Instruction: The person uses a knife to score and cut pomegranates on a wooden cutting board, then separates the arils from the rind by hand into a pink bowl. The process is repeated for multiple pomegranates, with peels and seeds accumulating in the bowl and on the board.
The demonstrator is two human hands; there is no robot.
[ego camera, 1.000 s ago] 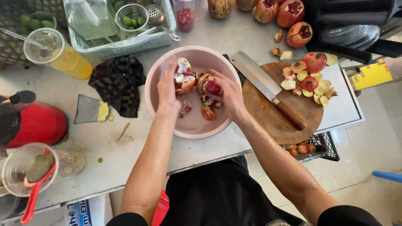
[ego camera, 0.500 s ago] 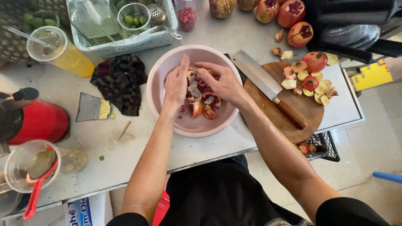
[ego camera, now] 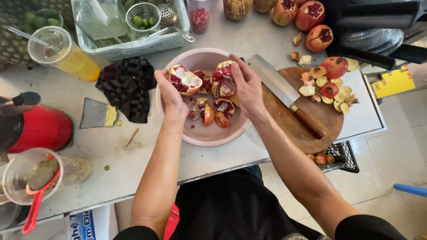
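Pomegranate pieces fill the head view, lying in a pink bowl [ego camera: 178, 129] on the grey counter [ego camera: 133, 160]. Over the bowl's far left side, the left hand [ego camera: 169, 91] pinches a broken pomegranate chunk [ego camera: 184, 80] in its grip. Over the far right side, the right hand [ego camera: 247, 86] pinches a smaller seeded piece [ego camera: 224, 69]. Right of the bowl, a cleaver [ego camera: 284, 93] rests on a round wooden board [ego camera: 320, 120]; left of it lies a dark checked cloth [ego camera: 126, 86].
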